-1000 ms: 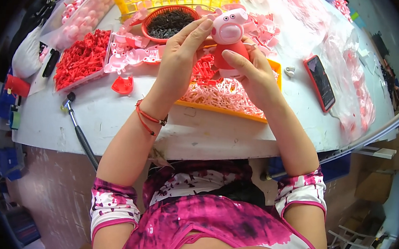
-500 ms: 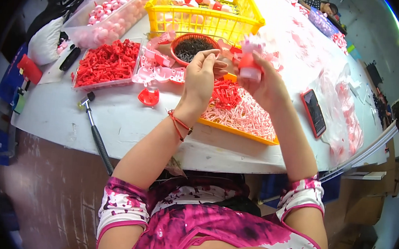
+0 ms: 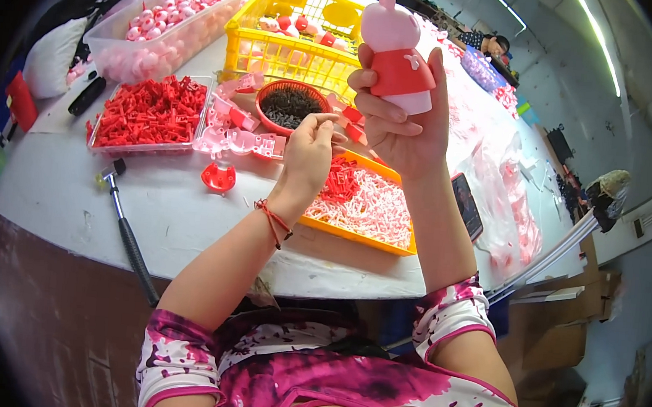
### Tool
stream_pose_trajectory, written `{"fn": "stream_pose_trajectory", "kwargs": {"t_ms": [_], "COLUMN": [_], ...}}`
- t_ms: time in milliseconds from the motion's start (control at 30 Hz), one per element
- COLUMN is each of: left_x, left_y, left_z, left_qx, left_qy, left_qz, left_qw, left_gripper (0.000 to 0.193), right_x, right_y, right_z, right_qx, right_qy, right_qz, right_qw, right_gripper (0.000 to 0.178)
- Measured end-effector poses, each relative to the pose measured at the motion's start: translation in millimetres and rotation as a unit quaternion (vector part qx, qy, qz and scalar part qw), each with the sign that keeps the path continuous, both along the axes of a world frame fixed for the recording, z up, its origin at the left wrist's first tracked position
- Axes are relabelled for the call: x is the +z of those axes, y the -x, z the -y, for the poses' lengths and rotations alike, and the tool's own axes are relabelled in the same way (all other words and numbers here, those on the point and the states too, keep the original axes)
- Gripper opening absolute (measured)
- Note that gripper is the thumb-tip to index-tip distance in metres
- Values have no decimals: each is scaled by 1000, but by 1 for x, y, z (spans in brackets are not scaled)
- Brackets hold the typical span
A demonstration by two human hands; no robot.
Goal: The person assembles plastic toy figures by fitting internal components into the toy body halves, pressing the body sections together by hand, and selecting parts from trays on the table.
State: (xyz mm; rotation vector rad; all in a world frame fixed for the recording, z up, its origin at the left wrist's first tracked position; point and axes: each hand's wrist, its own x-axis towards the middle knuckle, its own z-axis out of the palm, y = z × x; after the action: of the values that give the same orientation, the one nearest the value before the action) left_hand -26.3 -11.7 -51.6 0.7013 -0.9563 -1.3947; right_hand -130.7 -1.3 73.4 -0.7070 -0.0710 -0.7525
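Note:
A pink pig figurine (image 3: 403,72) in a red dress stands upright in my right hand (image 3: 416,134), its fingers and thumb wrapped round the body. My left hand (image 3: 307,156) is lower, with thumb and fingertips pinched together; whatever they hold, if anything, is too small to make out. Beside those fingertips is a round red basket (image 3: 262,119) of small dark pieces. Below and between my hands lies an orange tray (image 3: 395,247) with thin pale-pink parts (image 3: 364,206) and a heap of red parts (image 3: 338,180).
A clear tray of red parts (image 3: 149,113), pink shell pieces (image 3: 224,140), a red shell piece (image 3: 218,178) and a hammer (image 3: 133,246) lie to the left. Behind are a yellow crate (image 3: 291,64) and a bin of pink heads (image 3: 123,57). At right are a phone (image 3: 467,205) and plastic bags (image 3: 502,210).
My right hand has raised the figurine up from over the orange tray, so more of it shows. My left hand stays pinched near the red basket. The whole view has shifted.

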Motion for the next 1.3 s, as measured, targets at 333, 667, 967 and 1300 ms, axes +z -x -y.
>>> {"fn": "stream_pose_trajectory", "kwargs": {"t_ms": [333, 667, 967, 1300], "left_x": [-2, -16, -4, -1], "left_y": [10, 6, 4, 28], "left_z": [-2, 4, -5, -34], "left_qx": [-27, 4, -34, 112], "left_qy": [11, 10, 29, 374], "left_qz": [42, 89, 100, 339], "left_qw": [999, 996, 994, 856], "left_gripper": [23, 23, 25, 25], "right_x": [16, 2, 45, 43], "right_y": [-2, -73, -36, 9], "right_z": [45, -117, -168, -158], "right_qx": [-53, 26, 41, -111], "right_qy": [-7, -40, 47, 310], "right_qz": [5, -148, -239, -210], "right_qw": [999, 988, 969, 921], "right_gripper": [83, 53, 79, 40]}}
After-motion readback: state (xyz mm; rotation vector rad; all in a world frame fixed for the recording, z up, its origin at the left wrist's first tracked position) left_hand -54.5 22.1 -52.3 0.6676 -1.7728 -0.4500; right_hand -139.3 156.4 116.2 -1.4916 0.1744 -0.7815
